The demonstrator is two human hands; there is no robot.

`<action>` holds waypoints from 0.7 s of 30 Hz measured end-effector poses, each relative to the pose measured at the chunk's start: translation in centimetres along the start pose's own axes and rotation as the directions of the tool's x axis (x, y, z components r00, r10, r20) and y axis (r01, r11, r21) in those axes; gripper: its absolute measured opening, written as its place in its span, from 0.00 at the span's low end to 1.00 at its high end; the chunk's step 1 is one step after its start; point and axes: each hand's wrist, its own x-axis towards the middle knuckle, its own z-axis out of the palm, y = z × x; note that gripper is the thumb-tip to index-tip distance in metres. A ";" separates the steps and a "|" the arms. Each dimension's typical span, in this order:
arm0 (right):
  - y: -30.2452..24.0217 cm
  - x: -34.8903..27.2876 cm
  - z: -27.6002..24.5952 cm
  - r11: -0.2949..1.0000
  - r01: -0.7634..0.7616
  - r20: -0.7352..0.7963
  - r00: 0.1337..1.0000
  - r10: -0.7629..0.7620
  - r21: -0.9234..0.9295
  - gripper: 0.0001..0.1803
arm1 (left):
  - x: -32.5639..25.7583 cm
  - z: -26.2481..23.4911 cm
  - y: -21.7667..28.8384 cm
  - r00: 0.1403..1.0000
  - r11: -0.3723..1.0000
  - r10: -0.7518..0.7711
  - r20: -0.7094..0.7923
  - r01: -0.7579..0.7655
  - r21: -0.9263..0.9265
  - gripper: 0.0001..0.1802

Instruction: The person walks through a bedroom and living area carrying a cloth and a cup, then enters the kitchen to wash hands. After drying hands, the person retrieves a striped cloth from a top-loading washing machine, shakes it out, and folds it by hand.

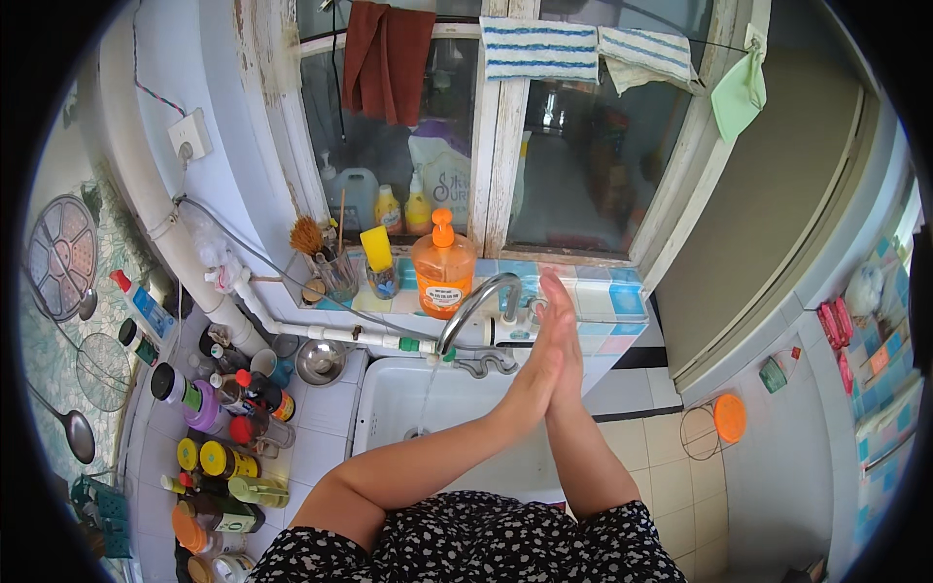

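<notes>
My left hand (543,377) and my right hand (570,367) are pressed palm to palm, fingers stretched out and pointing away from me. Nothing visible is held between them. They are just right of the curved metal faucet (484,291), above the right side of the white sink (374,394). A thin stream of water (428,394) runs from the spout toward the drain (417,431), left of my hands and apart from them. Behind the faucet, an orange pump bottle (444,277) stands upright on the tiled ledge (607,303).
A yellow sponge (376,250) in a cup and a glass (339,276) with brushes stand left of the bottle. A metal bowl (323,360) and several sauce bottles (262,428) crowd the left counter. Towels (540,51) hang across the window. An orange round object (729,418) is at right.
</notes>
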 end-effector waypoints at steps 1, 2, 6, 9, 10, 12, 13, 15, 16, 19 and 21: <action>-0.3 -1.3 2.2 0.995 0.079 0.039 0.996 -0.077 -0.054 0.32 | 1.4 -1.0 0.7 0.972 0.943 -0.230 -0.053 0.209 -0.258 0.39; -0.7 -2.3 3.6 0.981 0.155 0.074 0.986 -0.146 -0.121 0.37 | 2.8 -2.1 1.1 0.972 0.937 -0.222 -0.074 0.191 -0.292 0.40; -0.2 -0.2 2.9 0.998 0.000 0.019 1.000 0.001 -0.055 0.42 | 2.7 -2.6 0.8 0.962 0.925 -0.258 -0.085 0.221 -0.308 0.41; -0.1 2.2 0.3 0.970 -0.225 -0.047 0.972 0.230 0.087 0.42 | -0.2 1.4 1.1 0.969 0.967 -0.217 -0.117 0.198 -0.158 0.39; 0.2 2.3 -0.3 0.943 -0.304 -0.061 0.947 0.314 0.135 0.43 | -0.4 1.6 0.7 0.970 0.978 -0.201 -0.137 0.190 -0.087 0.39; 0.7 1.4 -0.4 0.962 -0.258 -0.014 0.966 0.260 0.086 0.40 | 0.1 0.6 0.2 0.970 0.983 -0.179 -0.163 0.181 -0.004 0.36; 1.1 1.2 -0.2 0.960 -0.254 -0.049 0.964 0.261 0.119 0.39 | 1.6 -1.2 -0.1 0.970 0.984 -0.177 -0.169 0.180 0.002 0.35; 1.5 0.3 1.4 0.948 -0.248 -0.109 0.956 0.273 0.199 0.35 | 3.3 -3.8 -1.6 0.974 0.942 0.074 -0.216 0.002 0.334 0.25; 1.5 -0.1 1.9 0.943 -0.240 -0.145 0.950 0.277 0.231 0.34 | 2.9 -3.5 -1.7 0.980 0.959 0.084 -0.179 -0.031 0.280 0.23; 0.3 0.1 1.6 0.880 -0.288 -0.152 0.918 0.366 0.377 0.25 | 1.4 -1.3 -1.2 0.955 0.923 0.247 -0.164 -0.180 0.339 0.14; -0.1 1.7 -1.0 0.840 -0.365 -0.030 0.911 0.411 0.402 0.16 | 0.2 0.9 0.0 0.945 0.887 -0.220 -0.244 0.090 -0.452 0.13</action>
